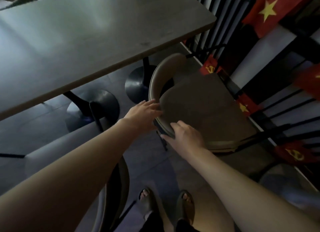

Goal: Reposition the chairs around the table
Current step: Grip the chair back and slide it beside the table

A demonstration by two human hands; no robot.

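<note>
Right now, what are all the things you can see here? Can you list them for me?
table: one, grey top with a pale edge, upper left
table bases: two, black and round, on the floor under the table
chair: one, brown seat and curved tan back, right of the table, by the railing
second chair: one, grey seat, lower left, partly behind the left arm
railing: one, black bars, along the right side
flags: several, red with yellow marks, hung on the railing
floor: grey tiles, under everything
sandals: two, dark, on the feet at the bottom
left hand: one, on the chair back, fingers spread
right hand: one, gripping the chair back's lower end
</note>
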